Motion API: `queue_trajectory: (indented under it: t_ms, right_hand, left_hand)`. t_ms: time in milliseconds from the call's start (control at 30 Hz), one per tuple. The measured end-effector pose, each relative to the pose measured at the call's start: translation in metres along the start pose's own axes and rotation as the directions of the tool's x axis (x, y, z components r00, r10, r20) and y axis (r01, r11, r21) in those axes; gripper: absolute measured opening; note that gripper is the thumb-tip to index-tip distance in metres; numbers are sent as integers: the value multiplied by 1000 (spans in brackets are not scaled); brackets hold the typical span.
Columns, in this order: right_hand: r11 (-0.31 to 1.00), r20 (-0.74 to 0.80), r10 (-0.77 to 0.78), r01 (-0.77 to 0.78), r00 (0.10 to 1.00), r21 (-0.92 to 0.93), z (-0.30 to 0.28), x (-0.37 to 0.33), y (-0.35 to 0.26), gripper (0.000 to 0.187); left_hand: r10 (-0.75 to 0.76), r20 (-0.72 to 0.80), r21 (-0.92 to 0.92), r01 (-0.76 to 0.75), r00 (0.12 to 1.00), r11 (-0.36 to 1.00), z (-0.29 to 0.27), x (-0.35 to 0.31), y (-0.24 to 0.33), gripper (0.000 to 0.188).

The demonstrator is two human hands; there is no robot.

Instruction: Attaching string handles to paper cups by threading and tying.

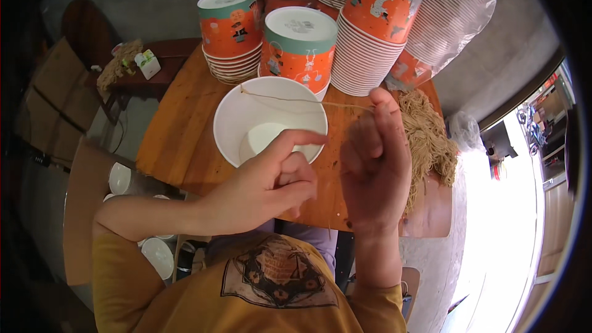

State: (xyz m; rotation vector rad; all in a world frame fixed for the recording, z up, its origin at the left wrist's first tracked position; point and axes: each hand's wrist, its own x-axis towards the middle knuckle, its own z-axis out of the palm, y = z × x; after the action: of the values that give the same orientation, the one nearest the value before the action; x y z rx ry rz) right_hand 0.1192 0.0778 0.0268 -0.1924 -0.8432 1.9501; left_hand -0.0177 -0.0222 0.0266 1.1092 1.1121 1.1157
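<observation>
A white paper bucket point(232, 124) stands open on the wooden table in front of me, its mouth tilted toward me. A thin tan string point(290, 98) runs from the bucket's far rim, across its mouth, to my right hand point(377, 169). That hand is raised to the right of the bucket, with the string pinched between thumb and fingertip. My left hand point(277, 176) hovers over the bucket's near side. Its index finger is stretched out, the other fingers are bent, and nothing shows in it.
Upside-down stacks of orange-and-green paper buckets point(376, 21) stand at the back of the table point(179, 129). A heap of tan strings point(425, 135) lies at the right. Plastic-wrapped white bucket stacks point(453, 9) rise behind. White buckets point(157, 256) sit low at the left.
</observation>
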Motion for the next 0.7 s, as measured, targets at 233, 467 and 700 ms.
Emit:
queue_trajectory:
  t_ms: [233, 467, 700]
  right_hand:
    - [980, -34, 117, -110, 993, 164, -9, -12, 4, 19]
    - [986, -35, 110, -104, 993, 129, -21, -12, -2, 19]
    - [906, -186, 15, -92, 982, -413, -72, -16, 1, 16]
  left_hand:
    - [43, -10, 86, -42, 999, 995, 8, 5, -16, 35]
    - [-154, 91, 267, 125, 984, 956, 12, 6, -22, 22]
    - [-137, 52, 380, 107, 989, 919, -5, -14, -40, 24]
